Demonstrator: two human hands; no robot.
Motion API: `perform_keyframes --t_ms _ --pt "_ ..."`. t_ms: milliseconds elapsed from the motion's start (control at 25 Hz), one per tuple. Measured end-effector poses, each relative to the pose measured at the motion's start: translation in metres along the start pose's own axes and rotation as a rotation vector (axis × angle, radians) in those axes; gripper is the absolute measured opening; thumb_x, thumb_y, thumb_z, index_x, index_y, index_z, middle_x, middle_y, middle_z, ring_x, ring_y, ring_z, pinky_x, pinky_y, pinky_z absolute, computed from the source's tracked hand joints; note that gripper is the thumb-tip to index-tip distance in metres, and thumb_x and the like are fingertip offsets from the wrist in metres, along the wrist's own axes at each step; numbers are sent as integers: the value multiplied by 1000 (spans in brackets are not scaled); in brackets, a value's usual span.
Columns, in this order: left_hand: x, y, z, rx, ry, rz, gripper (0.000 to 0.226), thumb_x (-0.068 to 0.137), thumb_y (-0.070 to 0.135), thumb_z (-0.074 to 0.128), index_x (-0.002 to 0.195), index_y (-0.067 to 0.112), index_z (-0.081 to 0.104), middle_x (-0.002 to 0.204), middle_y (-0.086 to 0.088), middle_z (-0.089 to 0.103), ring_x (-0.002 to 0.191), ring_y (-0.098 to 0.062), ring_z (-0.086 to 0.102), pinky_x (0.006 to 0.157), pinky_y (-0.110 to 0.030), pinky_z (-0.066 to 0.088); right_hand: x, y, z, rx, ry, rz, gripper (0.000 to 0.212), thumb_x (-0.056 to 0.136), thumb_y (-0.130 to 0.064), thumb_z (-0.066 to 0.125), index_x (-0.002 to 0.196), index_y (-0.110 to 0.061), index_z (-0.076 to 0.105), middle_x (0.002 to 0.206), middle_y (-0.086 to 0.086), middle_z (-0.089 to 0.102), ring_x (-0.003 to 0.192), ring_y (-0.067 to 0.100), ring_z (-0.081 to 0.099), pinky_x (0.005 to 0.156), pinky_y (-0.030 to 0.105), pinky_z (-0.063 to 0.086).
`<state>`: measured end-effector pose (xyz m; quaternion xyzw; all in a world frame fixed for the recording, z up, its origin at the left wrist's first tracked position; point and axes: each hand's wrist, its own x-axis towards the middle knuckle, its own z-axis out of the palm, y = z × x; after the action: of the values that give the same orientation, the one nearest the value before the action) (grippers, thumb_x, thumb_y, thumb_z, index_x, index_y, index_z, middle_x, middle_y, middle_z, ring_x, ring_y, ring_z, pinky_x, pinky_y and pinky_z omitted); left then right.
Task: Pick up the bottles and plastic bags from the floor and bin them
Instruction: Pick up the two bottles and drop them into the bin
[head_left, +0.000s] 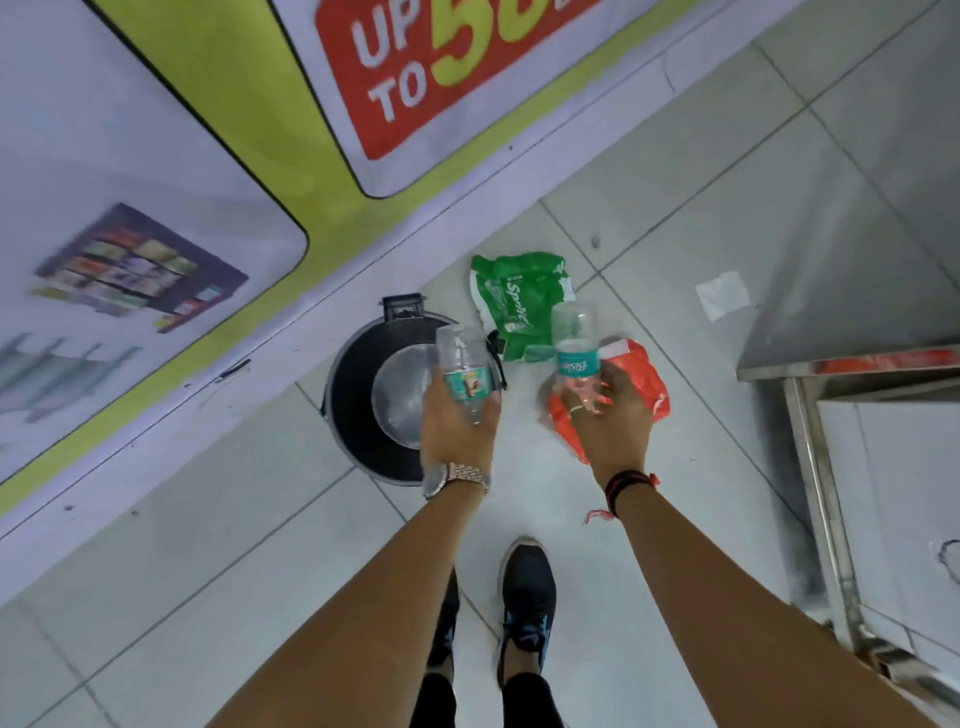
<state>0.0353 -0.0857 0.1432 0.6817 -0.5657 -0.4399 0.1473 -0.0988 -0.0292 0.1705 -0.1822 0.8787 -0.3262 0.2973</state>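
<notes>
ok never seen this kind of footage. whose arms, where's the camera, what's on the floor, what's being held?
There is no machine here: a person wears one wide-angle camera on the head, looking down at their own arms and shoes. The left hand grips a clear plastic bottle above the open black bin. The right hand grips a second clear bottle off to the bin's right. On the tiled floor lie a green plastic bag and an orange plastic bag, partly hidden by the right hand. A steel table stands at the right, a printed wall banner at the left.
</notes>
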Motion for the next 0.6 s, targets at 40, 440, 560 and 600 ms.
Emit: perform_keyframes --t_ms 40,440,560,600 --pt "10 -12 -16 48 46 -70 64 77 38 68 131 12 46 115 -12 61 102 -26 59 79 -33 48 -10 -11 14 -7 -55 -16 43 76 -20 76 115 -12 59 92 -5 63 81 13 59 75 26 52" --pt "96 -119 -19 -44 -108 -443 64 73 24 77 129 9 51 121 -12 63 107 -28 60 92 -38 50 -3 2 172 -253 -349 75 43 75 -27 76 109 -7 58 104 13 70 89 26 67 77 34 56" --pt "109 -134 -8 51 -96 -417 60 75 27 75 127 10 51 122 -14 61 109 -31 58 91 -38 48 8 11 179 -340 -350 54 42 78 -24 75 109 -3 56 106 16 68 98 32 64 79 34 52" --pt "109 -136 -7 86 -86 -399 59 75 29 74 127 11 52 122 -14 60 109 -33 58 91 -38 49 8 12 176 -334 -351 45 41 79 -22 74 109 -3 55 106 16 68 99 33 64 80 35 52"
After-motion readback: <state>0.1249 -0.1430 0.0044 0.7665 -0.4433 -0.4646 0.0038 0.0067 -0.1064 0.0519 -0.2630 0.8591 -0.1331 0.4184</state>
